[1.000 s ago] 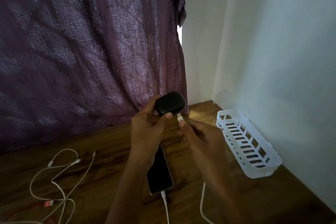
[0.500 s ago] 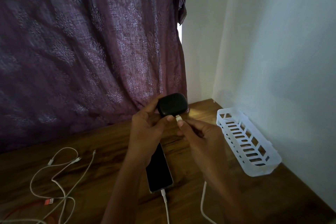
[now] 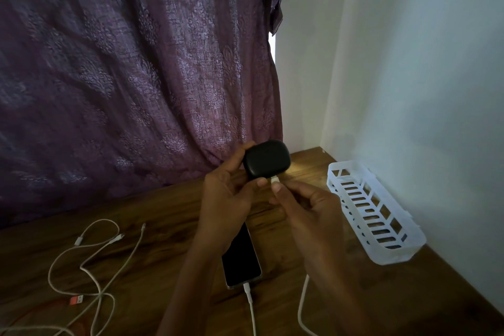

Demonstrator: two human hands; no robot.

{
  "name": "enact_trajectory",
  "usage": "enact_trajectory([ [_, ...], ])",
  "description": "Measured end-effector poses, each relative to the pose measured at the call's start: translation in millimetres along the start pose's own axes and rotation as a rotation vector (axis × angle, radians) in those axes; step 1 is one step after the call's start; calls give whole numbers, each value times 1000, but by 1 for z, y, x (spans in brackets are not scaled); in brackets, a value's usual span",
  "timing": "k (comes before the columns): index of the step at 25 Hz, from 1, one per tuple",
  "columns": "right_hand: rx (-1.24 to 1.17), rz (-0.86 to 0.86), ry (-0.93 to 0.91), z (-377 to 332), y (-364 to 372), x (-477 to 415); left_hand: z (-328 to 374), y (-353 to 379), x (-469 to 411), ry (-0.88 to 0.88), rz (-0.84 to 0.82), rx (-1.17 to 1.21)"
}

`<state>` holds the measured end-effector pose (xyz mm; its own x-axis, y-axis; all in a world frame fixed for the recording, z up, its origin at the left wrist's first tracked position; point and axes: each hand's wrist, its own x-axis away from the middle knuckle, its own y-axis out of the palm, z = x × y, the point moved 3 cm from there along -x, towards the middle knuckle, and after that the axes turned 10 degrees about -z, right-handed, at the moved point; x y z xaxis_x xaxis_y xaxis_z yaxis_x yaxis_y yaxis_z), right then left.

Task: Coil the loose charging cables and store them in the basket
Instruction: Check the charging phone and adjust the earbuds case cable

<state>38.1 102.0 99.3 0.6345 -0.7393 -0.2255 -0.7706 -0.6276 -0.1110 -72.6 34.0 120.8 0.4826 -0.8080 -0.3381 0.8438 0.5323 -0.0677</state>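
You're gripping the black case (image 3: 266,159) in your left hand (image 3: 229,196) above the wooden table (image 3: 163,213), and your right hand (image 3: 308,207) is pinching a white plug (image 3: 274,179) right at its lower edge. A phone (image 3: 240,259) is lying beneath; loose cables (image 3: 90,267) are sprawling left, the white basket (image 3: 376,215) sitting right.

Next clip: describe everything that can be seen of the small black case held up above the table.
The black case is a small rounded box, matte and plastic by its look. The left hand grips it above the wooden table, thumb at its upper left, a fingertip under its lower edge. The white plug, pinched by the right hand, meets that edge; whether it is seated cannot be told.
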Motion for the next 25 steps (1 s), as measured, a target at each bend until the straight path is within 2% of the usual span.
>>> enact_trajectory([
  [7, -27, -28, -3, 3, 1, -2, 4, -1, -1, 14, 11, -40],
  [12, -62, 3, -94, -8, -8, -4, 10, -2, 5, 42, 40, -32],
  [15, -49, -15, -208, -15, -13, -3, 10, -2, 9, 46, 27, -25],
  [19, -9, -44, -252, -20, -14, -5, 11, 0, 13, 42, 12, -31],
  [25, -41, -28, -236, -11, -11, -9, 12, 2, 17, 28, 4, -7],
])
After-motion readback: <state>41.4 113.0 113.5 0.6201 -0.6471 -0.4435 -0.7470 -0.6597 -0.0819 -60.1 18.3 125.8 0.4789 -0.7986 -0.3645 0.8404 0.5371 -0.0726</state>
